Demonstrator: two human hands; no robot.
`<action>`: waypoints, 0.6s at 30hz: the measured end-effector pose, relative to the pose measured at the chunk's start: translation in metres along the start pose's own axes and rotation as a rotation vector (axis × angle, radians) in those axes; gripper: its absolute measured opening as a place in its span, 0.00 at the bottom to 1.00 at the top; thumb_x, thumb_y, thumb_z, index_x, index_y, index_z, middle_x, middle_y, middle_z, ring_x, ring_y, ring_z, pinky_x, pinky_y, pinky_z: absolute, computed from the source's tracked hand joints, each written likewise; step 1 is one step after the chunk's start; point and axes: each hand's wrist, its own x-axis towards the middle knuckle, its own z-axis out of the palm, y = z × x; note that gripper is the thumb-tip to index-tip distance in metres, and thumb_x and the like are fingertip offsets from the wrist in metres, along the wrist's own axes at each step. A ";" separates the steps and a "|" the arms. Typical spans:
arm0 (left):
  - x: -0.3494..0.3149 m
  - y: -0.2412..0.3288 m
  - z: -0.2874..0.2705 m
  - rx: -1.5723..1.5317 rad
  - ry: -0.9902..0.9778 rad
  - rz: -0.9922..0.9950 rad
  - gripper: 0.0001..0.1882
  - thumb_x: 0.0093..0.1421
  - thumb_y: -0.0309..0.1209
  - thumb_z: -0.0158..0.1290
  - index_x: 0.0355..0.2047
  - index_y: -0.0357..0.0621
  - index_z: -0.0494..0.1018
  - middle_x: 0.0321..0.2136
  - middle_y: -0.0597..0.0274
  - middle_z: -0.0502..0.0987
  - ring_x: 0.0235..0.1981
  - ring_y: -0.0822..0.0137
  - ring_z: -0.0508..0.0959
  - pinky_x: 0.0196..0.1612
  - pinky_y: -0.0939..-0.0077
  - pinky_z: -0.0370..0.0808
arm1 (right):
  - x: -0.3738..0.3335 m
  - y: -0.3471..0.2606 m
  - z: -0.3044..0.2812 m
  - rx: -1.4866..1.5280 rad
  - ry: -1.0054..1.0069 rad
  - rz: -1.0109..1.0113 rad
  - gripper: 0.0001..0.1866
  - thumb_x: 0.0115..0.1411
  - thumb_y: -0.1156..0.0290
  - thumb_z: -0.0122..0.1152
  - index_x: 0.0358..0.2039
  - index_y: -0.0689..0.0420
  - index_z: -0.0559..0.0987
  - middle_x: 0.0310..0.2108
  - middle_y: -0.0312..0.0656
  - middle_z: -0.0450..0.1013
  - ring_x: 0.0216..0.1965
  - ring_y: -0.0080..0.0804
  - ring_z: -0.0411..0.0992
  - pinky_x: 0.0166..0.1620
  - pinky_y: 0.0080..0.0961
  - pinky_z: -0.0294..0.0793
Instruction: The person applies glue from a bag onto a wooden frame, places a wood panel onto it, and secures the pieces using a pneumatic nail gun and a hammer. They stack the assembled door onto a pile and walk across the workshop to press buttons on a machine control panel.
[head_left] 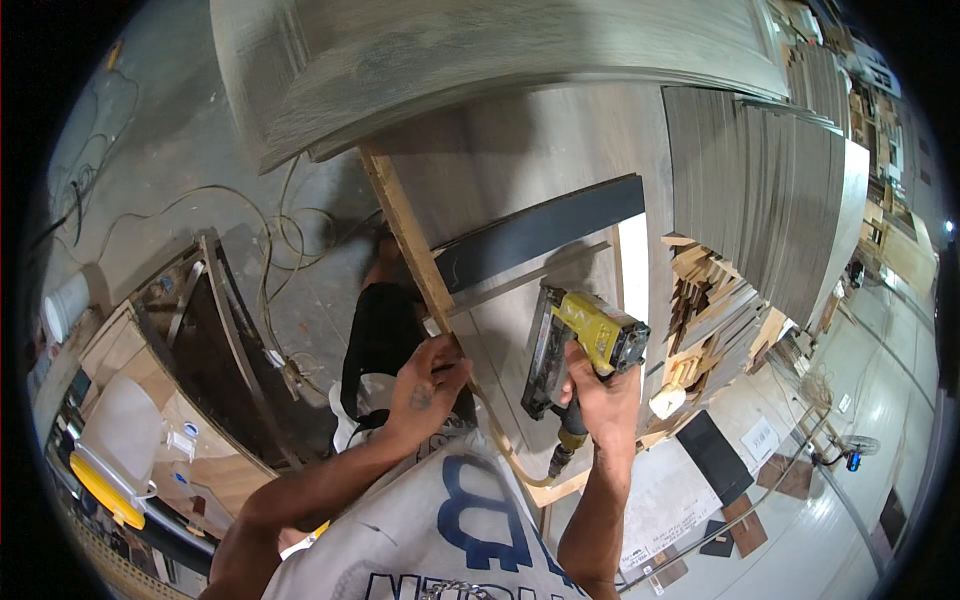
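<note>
My right hand (603, 393) is wrapped round the grip of a yellow and black nail gun (590, 335), held above the worktable (500, 365). A pale air hose (508, 455) runs from the fitting under its handle along the table's near edge toward my left hand (430, 390). That hand is closed at the table's wooden edge strip (410, 235); what its fingers hold, if anything, is hidden. Beyond both hands a dark flat board (545, 235) lies across the table, with a thin grey wood strip (535, 277) on its near side.
A large grey wood-grain panel (480, 45) covers the far side. Stacked grey boards (755, 190) and a pile of wood offcuts (705, 315) stand at the right. Coiled hose (290, 230) lies on the left floor, near a wooden cart (190, 380).
</note>
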 end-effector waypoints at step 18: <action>0.008 -0.012 0.011 0.328 0.213 0.108 0.11 0.60 0.29 0.56 0.35 0.30 0.75 0.26 0.46 0.80 0.27 0.59 0.83 0.32 0.70 0.77 | -0.032 0.009 0.018 -0.105 -0.074 -0.093 0.10 0.59 0.70 0.63 0.35 0.64 0.80 0.20 0.39 0.75 0.19 0.22 0.72 0.23 0.23 0.72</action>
